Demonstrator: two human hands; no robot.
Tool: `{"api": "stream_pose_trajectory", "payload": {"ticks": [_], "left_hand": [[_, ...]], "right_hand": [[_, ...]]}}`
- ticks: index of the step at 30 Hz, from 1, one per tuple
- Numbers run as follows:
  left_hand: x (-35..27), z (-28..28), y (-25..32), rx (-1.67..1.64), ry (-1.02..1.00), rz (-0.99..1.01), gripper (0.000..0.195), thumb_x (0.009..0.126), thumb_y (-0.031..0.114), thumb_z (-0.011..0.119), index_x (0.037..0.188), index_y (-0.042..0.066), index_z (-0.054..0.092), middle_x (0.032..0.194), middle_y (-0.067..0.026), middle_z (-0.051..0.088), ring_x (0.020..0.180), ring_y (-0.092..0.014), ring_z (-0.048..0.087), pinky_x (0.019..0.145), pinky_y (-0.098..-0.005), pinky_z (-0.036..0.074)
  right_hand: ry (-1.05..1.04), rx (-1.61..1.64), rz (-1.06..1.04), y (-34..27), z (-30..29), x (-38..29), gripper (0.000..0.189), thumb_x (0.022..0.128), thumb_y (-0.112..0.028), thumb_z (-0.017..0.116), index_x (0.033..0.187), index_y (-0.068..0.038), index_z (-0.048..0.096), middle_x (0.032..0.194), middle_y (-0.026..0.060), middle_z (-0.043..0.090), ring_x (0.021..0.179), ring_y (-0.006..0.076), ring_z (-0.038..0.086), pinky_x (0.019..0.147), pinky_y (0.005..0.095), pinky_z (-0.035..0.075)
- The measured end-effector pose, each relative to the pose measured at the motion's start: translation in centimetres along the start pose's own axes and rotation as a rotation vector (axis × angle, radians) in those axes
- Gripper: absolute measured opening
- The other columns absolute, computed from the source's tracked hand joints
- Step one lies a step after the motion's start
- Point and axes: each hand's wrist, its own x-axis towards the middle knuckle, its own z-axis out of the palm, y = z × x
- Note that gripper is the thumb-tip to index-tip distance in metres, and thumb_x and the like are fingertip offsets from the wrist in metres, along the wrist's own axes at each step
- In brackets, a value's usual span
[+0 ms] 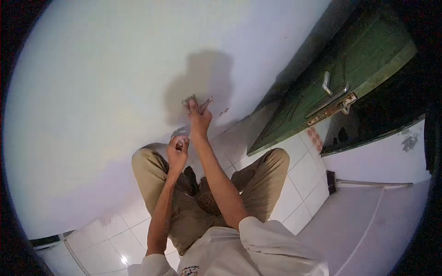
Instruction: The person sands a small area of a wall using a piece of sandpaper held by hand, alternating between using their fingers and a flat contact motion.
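My right hand [200, 119] is raised against the white wall [103, 86], its fingers closed around what looks like a slim hand tool [208, 102] with a pale tip; its exact kind is unclear. A small dark, rough-edged patch [186, 101] shows beside my extended finger or thumb; whether it is a hole or part of the tool cannot be told. Lower and to the left, my left hand [177, 155] curls around a small dark and pale object [179, 145], mostly hidden by the fingers. Just above it is a greyish flat shape [181, 131], near the wall.
Two small marks [224, 111] are on the wall right of my right hand. A green wooden door [310, 72] with metal handles stands at the right. Under my bent knees lies a white tiled floor [297, 183]. A long-handled broom or squeegee [373, 183] lies or leans at the far right.
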Motion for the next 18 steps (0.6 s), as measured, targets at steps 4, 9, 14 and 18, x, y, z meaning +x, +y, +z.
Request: {"api": "stream_pose_trajectory", "payload": {"ticks": [4, 9, 14, 18], "left_hand": [[0.5, 0.8, 0.3, -0.001, -0.008, 0.066, 0.013, 0.092, 0.011, 0.065, 0.101, 0.002, 0.069, 0.080, -0.0061, 0.057, 0.070, -0.014, 0.053, 0.063, -0.0284, 0.044], [-0.5, -0.3, -1.3, -0.015, -0.006, -0.053, 0.013, 0.092, 0.011, 0.065, 0.101, 0.002, 0.069, 0.079, -0.0059, 0.056, 0.068, -0.014, 0.053, 0.063, -0.0282, 0.044], [0.3, 0.9, 0.5, -0.004, -0.030, -0.024, 0.014, 0.092, 0.011, 0.064, 0.101, 0.001, 0.068, 0.079, -0.0064, 0.056, 0.067, -0.014, 0.053, 0.062, -0.0286, 0.044], [0.1, 0.1, -1.1, -0.064, 0.008, -0.007, 0.014, 0.092, 0.010, 0.064, 0.102, 0.001, 0.068, 0.079, -0.0060, 0.056, 0.067, -0.013, 0.052, 0.061, -0.0279, 0.043]], "right_hand": [[0.149, 0.058, 0.014, 2.0, -1.6, 0.3, 0.040, 0.089, -0.037, 0.075, 0.103, 0.001, 0.070, 0.091, 0.0023, 0.069, 0.068, 0.0079, 0.053, 0.060, 0.0246, 0.042], [0.082, 0.132, 0.001, -0.8, 1.4, -0.5, 0.034, 0.089, -0.031, 0.076, 0.104, -0.001, 0.070, 0.086, -0.0009, 0.066, 0.067, 0.0066, 0.051, 0.058, 0.0237, 0.040], [0.183, 0.130, -0.060, 2.2, -1.1, 1.4, 0.032, 0.090, -0.031, 0.075, 0.103, -0.002, 0.070, 0.087, 0.0003, 0.066, 0.066, 0.0068, 0.052, 0.058, 0.0242, 0.041], [0.089, 0.242, -0.101, 0.0, 1.4, 0.2, 0.038, 0.090, -0.033, 0.075, 0.109, 0.000, 0.069, 0.087, 0.0005, 0.067, 0.066, 0.0088, 0.054, 0.058, 0.0252, 0.042]]}}
